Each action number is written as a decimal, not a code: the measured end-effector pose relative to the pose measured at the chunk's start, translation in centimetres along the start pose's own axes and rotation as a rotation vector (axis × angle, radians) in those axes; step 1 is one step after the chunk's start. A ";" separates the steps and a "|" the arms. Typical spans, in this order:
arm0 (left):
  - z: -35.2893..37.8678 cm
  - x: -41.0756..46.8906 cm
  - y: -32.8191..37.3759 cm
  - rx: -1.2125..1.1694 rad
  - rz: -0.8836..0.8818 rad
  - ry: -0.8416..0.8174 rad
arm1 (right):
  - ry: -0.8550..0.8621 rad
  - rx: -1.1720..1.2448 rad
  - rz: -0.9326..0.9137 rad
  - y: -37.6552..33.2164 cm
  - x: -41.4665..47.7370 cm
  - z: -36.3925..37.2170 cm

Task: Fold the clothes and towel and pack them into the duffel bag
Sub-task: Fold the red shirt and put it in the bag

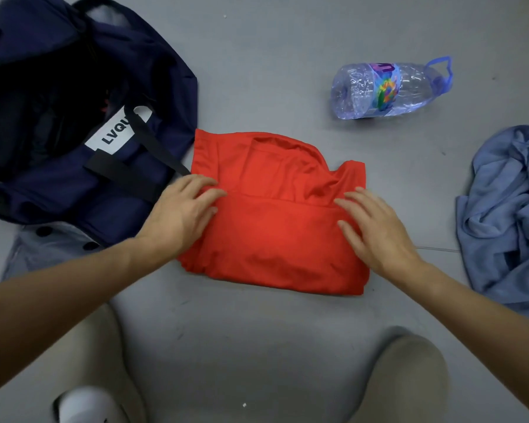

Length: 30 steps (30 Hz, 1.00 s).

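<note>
My bag [165, 74] lies unzipped at the far left. Its inside is too dark for me to tell what, if anything, is packed. A grey buttoned garment [52, 242] pokes out from under its near edge, rumpled, so I judge that one unfolded. My left hand [184, 209] rests flat on the left edge of the red shirt [272, 233], fingers spread and gripping nothing. The shirt lies on the floor just beside the bag, folded up on itself into a rough rectangle, with the collar end loose at the top. My right hand [376, 230] presses its right side the same way, fingers straight. Farther right the blue towel [507, 209] sits in a crumpled heap, not folded. I reckon I am early on: one fold half done, the towel and packing left.
</note>
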State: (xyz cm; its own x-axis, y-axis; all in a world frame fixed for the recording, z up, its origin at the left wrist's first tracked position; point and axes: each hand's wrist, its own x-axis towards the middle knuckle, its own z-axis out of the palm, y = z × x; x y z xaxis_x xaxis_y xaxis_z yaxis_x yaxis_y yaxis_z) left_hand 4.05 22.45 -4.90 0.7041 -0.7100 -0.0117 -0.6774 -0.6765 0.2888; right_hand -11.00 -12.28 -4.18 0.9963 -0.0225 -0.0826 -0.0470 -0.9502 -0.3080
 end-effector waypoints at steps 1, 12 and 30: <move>0.4 -0.5 0.3 0.035 0.068 0.027 | 0.002 -0.069 -0.127 -0.3 -0.4 0.4; 3.9 -3.6 1.7 0.135 0.094 -0.364 | -0.366 -0.340 -0.175 -0.4 -2.3 3.9; 3.8 -7.1 0.4 0.188 0.223 -0.424 | -0.363 -0.275 -0.249 -1.0 -7.2 5.6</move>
State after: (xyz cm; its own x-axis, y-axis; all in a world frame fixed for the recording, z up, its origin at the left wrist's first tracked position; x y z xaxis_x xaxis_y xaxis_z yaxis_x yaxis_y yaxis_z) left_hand -2.01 26.54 -8.32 0.4162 -0.8316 -0.3677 -0.8554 -0.4952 0.1518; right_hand -18.53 -9.49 -8.56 0.8837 0.2774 -0.3771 0.2571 -0.9608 -0.1041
